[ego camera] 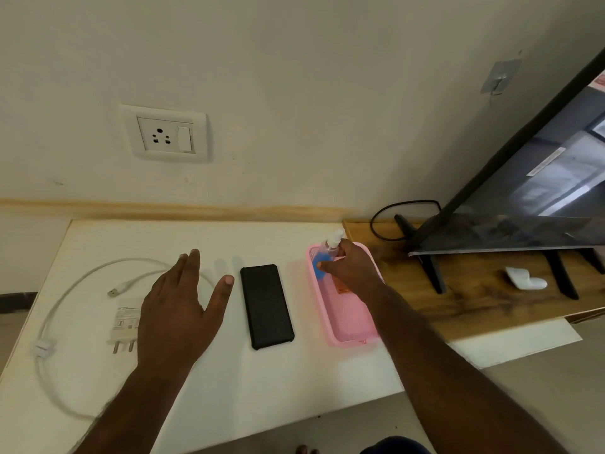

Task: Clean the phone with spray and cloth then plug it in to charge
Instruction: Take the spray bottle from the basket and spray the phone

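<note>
A black phone (266, 305) lies face up on the white table (262, 381). To its right stands a pink tray (352, 332). My right hand (352, 268) reaches into the tray's far end and is closed around a clear spray bottle (330, 245) with a blue label and white nozzle. My left hand (178, 309) hovers with fingers spread just left of the phone, holding nothing. It partly covers a white charger plug (123, 322). A white cable (65, 322) with a USB end (114, 291) loops at the table's left. No cloth is clearly visible; something orange lies under my right hand.
A white wall socket (165, 134) with a switch sits above the table. At the right, a wooden shelf (474, 290) carries a dark TV screen (523, 198) on black legs, a black cord (393, 221) and a small white case (525, 278).
</note>
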A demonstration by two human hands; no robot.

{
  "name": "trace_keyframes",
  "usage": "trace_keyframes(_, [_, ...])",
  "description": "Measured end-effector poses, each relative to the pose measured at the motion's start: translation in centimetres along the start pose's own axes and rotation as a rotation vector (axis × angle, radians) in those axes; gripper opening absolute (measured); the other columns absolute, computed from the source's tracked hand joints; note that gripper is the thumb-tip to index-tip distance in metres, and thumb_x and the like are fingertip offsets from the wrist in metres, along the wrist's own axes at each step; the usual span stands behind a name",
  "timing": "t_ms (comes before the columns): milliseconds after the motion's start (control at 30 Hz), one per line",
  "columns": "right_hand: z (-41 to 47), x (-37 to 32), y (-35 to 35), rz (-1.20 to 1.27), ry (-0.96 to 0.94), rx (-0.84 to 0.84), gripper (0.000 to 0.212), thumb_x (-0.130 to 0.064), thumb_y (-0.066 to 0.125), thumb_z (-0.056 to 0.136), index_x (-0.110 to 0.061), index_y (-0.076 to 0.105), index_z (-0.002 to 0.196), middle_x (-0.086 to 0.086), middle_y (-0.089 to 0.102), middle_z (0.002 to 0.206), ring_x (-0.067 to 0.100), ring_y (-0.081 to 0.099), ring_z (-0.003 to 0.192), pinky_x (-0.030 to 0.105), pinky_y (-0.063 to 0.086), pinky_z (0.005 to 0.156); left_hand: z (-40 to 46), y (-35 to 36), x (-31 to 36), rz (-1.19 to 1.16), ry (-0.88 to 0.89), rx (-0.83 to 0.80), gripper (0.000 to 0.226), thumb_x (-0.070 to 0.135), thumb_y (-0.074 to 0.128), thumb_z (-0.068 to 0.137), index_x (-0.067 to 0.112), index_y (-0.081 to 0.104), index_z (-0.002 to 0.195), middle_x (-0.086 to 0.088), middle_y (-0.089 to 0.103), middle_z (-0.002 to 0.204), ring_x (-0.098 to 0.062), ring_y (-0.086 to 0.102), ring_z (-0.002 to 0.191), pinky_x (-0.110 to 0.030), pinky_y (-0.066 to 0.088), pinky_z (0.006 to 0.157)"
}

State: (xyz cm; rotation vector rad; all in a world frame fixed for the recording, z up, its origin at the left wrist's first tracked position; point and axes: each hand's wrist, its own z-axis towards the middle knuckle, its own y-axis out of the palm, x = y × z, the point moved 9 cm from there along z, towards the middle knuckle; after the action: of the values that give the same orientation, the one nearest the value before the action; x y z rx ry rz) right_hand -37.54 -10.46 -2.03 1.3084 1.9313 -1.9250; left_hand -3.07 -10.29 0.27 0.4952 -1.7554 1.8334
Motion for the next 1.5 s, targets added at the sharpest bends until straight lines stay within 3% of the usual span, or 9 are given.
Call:
trace_keyframes(167, [0.1, 0.3, -0.6, 0.031, -0.002, 0.037, 0.052, -0.038, 0.079, 0.078, -0.022, 0.056, 0.122, -0.003, 0.063, 0.114, 0.016, 0.059, 0.092, 0.015, 0.041, 0.054, 0.0, 0.0, 0.0, -0.004, 0.007, -0.003, 0.089, 0.075, 0.026, 0.087, 0.017, 0.031, 0.155, -0.011, 0.036, 0.158, -0.033, 0.034, 0.145, -0.054, 0.031, 0.115])
trace_keyframes(333, [-1.3, -2.3, -4.8, 0.119, -0.082, 0.158, 0.044, -0.035, 0.08, 0.077, -0.021, 0.059, 0.114, -0.005, 0.067, 0.107, 0.014, 0.064, 0.097, 0.03, 0.054, 0.081, -0.1, -0.2, 0.4, -0.004, 0.017, 0.01, 0.087, 0.073, 0.029, 0.088, 0.016, 0.032, 0.154, -0.012, 0.037, 0.158, -0.033, 0.035, 0.144, -0.052, 0.031, 0.115])
trace_keyframes(433, [-3.1, -5.9, -6.7, 0.203, -0.189, 0.182, 0.043, -0.032, 0.079, 0.078, -0.02, 0.06, 0.115, -0.006, 0.067, 0.103, 0.013, 0.064, 0.096, 0.034, 0.056, 0.085, -0.2, -0.5, 0.8, -0.015, 0.035, 0.025, 0.086, 0.073, 0.029, 0.089, 0.016, 0.033, 0.153, -0.011, 0.039, 0.156, -0.031, 0.037, 0.144, -0.05, 0.031, 0.115])
trace_keyframes(767, [-10.5, -13.2, 3.8, 0.354, -0.248, -0.147, 0.042, -0.043, 0.081, 0.074, -0.033, 0.061, 0.109, -0.02, 0.068, 0.093, 0.002, 0.066, 0.084, 0.014, 0.053, 0.071, -0.9, -0.5, 2.7, -0.038, 0.182, -0.002, 0.091, 0.081, 0.044, 0.079, 0.022, 0.042, 0.149, -0.003, 0.05, 0.15, -0.023, 0.048, 0.135, -0.039, 0.034, 0.107])
trace_keyframes(933, [-11.4, -13.0, 8.3, 0.417, -0.231, -0.232, 0.048, -0.04, 0.082, 0.073, -0.027, 0.062, 0.115, -0.011, 0.071, 0.107, 0.012, 0.069, 0.094, 0.034, 0.058, 0.086, -0.7, -0.1, 1.6, -0.085, 0.177, -0.011, 0.072, 0.06, 0.066, 0.083, 0.019, 0.052, 0.142, -0.002, 0.062, 0.136, -0.022, 0.058, 0.123, -0.034, 0.038, 0.1])
trace_keyframes(1167, [-11.3, -13.2, 9.1, 0.435, -0.306, -0.244, 0.052, -0.05, 0.078, 0.072, -0.027, 0.063, 0.116, -0.008, 0.071, 0.103, 0.014, 0.069, 0.094, 0.04, 0.058, 0.085, -0.6, 1.0, 0.9, -0.189, 0.146, -0.062, 0.054, 0.061, 0.056, 0.087, 0.027, 0.057, 0.129, 0.014, 0.07, 0.109, -0.006, 0.065, 0.095, -0.014, 0.043, 0.073])
trace_keyframes(1233, [-11.2, -13.4, 8.3, 0.519, -0.308, -0.223, 0.054, -0.056, 0.075, 0.072, -0.028, 0.063, 0.117, -0.01, 0.071, 0.105, 0.01, 0.068, 0.095, 0.037, 0.058, 0.084, -0.6, 1.2, 0.7, -0.168, 0.142, -0.059, 0.055, 0.064, 0.054, 0.088, 0.028, 0.056, 0.129, 0.014, 0.068, 0.11, -0.004, 0.063, 0.094, -0.01, 0.039, 0.071])
trace_keyframes(1367, [-10.7, -14.0, 5.3, 0.607, -0.346, -0.07, 0.041, -0.06, 0.065, 0.072, -0.038, 0.063, 0.106, -0.02, 0.068, 0.097, -0.004, 0.063, 0.088, 0.01, 0.05, 0.071, -0.6, 2.4, 0.1, -0.105, 0.074, -0.109, 0.073, 0.072, 0.046, 0.083, 0.024, 0.05, 0.138, 0.007, 0.065, 0.126, -0.012, 0.062, 0.108, -0.021, 0.043, 0.085])
trace_keyframes(1500, [-10.5, -14.0, 5.2, 0.661, -0.37, -0.065, 0.015, -0.04, 0.069, 0.084, -0.033, 0.066, 0.097, -0.019, 0.069, 0.097, 0.002, 0.064, 0.091, 0.011, 0.051, 0.072, -0.8, 3.2, 0.4, -0.072, 0.086, -0.155, 0.074, 0.071, 0.045, 0.082, 0.023, 0.05, 0.138, 0.006, 0.064, 0.128, -0.014, 0.062, 0.11, -0.025, 0.045, 0.09])
